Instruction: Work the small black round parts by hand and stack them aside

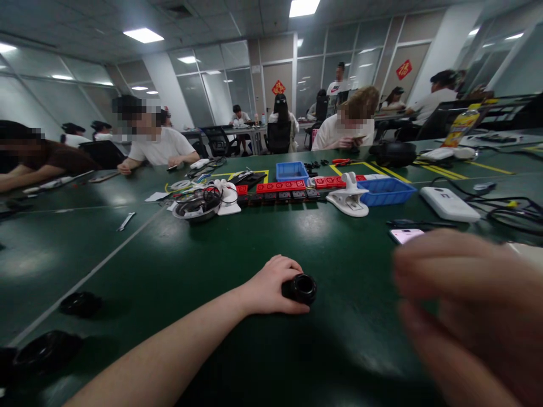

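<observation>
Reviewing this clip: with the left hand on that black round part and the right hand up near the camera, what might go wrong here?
1. The left hand grips the black round part from one side only, so it might roll or slip on the green table.
2. The right hand is blurred and close to the lens, hiding the table's right side; it could knock the pink phone just beyond it.

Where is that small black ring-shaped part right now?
In the head view, the black ring part sits on the green table, low and central, held in the left hand, below the white clamp.
</observation>
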A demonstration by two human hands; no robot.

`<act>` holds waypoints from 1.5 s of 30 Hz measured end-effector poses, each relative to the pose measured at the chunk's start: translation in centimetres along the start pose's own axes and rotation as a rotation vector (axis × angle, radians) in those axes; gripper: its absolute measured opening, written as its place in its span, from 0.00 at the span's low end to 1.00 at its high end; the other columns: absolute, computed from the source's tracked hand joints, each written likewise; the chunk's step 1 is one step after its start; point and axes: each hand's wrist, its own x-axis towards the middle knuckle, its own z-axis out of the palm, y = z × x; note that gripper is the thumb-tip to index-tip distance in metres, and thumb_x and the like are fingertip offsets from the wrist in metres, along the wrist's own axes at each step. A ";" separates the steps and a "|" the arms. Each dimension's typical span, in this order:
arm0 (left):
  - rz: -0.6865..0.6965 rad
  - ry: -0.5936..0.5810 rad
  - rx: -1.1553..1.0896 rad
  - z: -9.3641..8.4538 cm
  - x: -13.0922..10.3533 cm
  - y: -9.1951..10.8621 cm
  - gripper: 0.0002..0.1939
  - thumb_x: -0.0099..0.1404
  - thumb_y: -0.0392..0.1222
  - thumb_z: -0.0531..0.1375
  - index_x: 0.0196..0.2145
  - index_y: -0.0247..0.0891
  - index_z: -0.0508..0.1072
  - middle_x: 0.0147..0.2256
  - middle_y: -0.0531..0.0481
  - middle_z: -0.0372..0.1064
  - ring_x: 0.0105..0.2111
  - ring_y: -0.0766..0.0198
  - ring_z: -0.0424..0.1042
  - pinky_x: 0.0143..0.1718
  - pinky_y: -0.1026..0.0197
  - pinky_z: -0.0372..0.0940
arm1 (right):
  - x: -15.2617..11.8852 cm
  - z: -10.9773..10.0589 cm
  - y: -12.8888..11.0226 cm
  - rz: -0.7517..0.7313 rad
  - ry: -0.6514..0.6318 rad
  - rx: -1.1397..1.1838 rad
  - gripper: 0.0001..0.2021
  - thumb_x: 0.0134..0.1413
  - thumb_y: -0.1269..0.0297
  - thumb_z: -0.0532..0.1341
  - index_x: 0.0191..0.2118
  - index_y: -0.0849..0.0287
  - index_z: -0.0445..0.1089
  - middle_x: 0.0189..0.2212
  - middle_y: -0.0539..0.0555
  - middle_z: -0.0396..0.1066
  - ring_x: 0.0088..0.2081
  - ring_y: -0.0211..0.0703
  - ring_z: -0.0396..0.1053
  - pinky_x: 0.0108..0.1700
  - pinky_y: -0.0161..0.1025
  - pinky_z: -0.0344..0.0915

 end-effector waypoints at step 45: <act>-0.012 0.038 0.085 0.6 -0.2 0.5 0.39 0.43 0.52 0.65 0.51 0.37 0.58 0.48 0.43 0.58 0.50 0.52 0.57 0.57 0.46 0.42 | 0.4 9.5 3.8 -0.068 -0.320 0.150 0.12 0.49 0.67 0.53 0.41 0.60 0.62 0.40 0.57 0.66 0.44 0.46 0.61 0.51 0.50 0.53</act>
